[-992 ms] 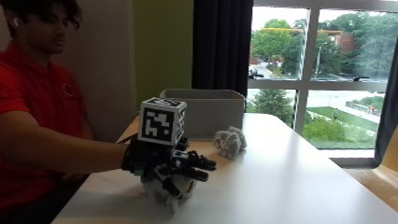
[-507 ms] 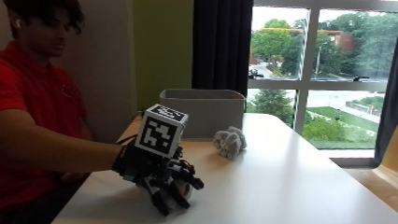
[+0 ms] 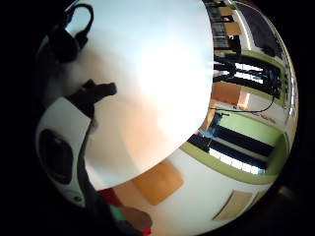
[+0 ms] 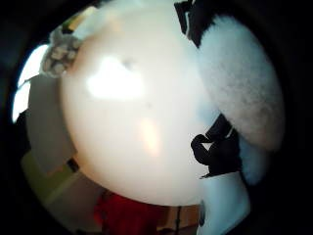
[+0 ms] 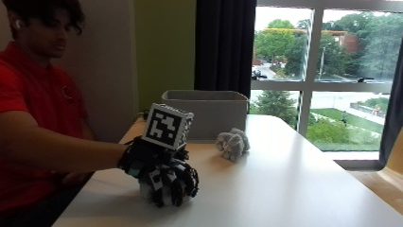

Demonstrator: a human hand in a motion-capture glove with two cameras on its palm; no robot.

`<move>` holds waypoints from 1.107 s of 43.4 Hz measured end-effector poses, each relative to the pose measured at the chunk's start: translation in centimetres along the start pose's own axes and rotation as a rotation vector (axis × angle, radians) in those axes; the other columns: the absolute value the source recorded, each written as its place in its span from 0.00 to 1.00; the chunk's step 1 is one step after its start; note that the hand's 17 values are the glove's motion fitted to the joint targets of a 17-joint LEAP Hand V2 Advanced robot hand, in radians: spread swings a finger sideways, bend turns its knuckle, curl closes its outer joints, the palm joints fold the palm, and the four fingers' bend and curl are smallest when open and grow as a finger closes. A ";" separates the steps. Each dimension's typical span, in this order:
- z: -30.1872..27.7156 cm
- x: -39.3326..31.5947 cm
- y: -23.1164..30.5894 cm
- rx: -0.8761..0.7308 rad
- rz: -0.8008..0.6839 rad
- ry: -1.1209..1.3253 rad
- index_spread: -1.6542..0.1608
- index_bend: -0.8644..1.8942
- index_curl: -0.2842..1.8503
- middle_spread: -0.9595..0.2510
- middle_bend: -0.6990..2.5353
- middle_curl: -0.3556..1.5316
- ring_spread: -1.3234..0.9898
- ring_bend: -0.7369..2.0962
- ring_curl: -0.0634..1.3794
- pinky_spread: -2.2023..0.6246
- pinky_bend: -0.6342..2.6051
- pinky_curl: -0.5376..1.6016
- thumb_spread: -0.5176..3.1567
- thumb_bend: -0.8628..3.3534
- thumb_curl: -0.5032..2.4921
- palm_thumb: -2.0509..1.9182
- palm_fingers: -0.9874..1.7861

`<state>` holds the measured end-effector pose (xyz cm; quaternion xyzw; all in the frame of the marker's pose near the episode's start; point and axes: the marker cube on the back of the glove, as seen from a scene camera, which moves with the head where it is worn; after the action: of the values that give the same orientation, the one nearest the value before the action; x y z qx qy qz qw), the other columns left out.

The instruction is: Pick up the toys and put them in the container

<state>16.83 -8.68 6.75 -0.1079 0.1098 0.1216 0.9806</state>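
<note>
White worktop (image 5: 302, 189) runs from the near edge toward the window; all task items stand on it.

Grey container (image 5: 205, 113), open-topped with fabric-like walls, stands at the far end of the worktop, near the wall. Nothing is visible above its rim from the outside view; its inside is hidden.

Gloved right hand (image 5: 165, 182) is low over the near part of the worktop, in front of the seated person in the red shirt. Its fingers curl downward around a black-and-white plush toy (image 5: 151, 187), which sits on the worktop surface beneath the palm. In the thumb-side palm view the toy's white furry body (image 4: 239, 83) fills the area close to the palm, with dark glove fingers (image 4: 215, 152) bent in beside it. Whether the toy's underside touches the worktop cannot be confirmed.

Grey plush toy (image 5: 233, 143) sits on the worktop just in front of the container's right corner, apart from the hand. It also shows at the far edge of the worktop in the thumb-side palm view (image 4: 58, 56).
</note>
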 end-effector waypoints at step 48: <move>-9.6 -3.8 -0.3 0.359 -0.042 -0.059 0.59 0.48 0.51 0.51 0.50 0.54 0.40 0.70 0.39 0.63 0.51 0.44 0.28 0.23 0.49 0.68 0.78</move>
<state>11.49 -12.08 -1.37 0.0703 0.0985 0.0828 0.9892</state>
